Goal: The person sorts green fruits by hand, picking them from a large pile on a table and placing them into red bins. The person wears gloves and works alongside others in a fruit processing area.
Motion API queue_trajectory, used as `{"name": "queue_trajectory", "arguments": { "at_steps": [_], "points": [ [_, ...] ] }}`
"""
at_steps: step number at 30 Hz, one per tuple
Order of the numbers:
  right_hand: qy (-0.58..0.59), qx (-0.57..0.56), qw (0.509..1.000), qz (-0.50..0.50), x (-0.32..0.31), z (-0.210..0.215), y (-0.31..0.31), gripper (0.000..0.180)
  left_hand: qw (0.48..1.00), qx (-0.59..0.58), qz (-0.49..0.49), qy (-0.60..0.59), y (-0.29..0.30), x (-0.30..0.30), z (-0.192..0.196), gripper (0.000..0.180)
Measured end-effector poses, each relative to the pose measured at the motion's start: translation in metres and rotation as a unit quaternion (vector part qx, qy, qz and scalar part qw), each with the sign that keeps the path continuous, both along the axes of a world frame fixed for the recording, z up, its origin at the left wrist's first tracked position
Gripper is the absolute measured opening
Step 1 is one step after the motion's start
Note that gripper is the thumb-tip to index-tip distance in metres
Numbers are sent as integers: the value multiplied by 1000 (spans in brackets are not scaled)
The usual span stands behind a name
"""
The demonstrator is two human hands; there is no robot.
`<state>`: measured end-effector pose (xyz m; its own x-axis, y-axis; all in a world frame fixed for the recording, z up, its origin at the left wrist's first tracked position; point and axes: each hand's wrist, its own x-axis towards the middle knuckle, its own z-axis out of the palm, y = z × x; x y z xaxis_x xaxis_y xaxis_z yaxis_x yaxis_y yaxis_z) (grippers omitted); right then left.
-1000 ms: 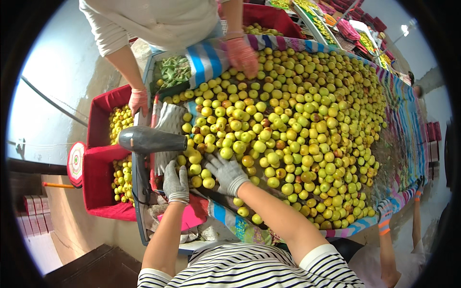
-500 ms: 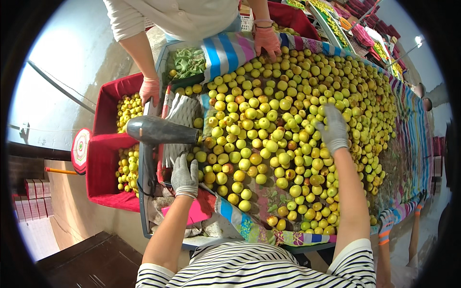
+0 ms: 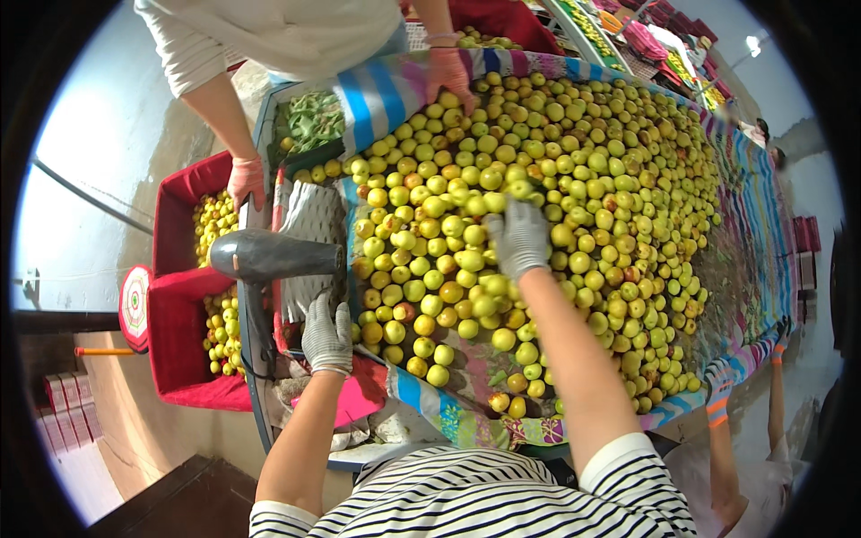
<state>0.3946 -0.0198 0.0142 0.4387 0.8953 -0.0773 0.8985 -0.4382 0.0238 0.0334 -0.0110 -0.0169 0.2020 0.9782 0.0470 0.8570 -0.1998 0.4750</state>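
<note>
A wide heap of yellow-green jujubes point(image 3: 619, 211), some with brown-red patches, covers the sorting table. My right hand point(image 3: 520, 240), in a grey knit glove, lies on the fruit near the middle of the heap, fingers stretched out and apart; it grips none that I can see. At the heap's left edge is my left hand point(image 3: 325, 339), gloved alike, with fingers spread beside the white foam netting point(image 3: 309, 215). Just beyond it a dark grey hair dryer point(image 3: 278, 255) lies across the netting, its nozzle toward the fruit.
Red-lined crates point(image 3: 175, 296) holding jujubes stand at the left. Across the table, a co-worker's pink-gloved hands point(image 3: 448, 73) rest at its edge. Leaves point(image 3: 314, 121) fill a tray at the far left corner. Striped cloth point(image 3: 753, 206) lines the table. Another person's gloved hand point(image 3: 717, 381) is at right.
My right hand has swept leftward across the heap, and jujubes near it are blurred in motion, shifted to the left. The whole view has shifted slightly; my left hand stays by the netting.
</note>
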Motion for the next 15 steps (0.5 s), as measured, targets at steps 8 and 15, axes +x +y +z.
{"name": "queue_trajectory", "arguments": {
  "at_steps": [8,15],
  "points": [
    [68,72,989,105,-130,-23,14,66,1000,9,-1,-19,0,-2,-7,49],
    [439,107,857,248,-181,-13,-19,57,999,-5,38,-39,1,-3,-6,50]
  ]
}}
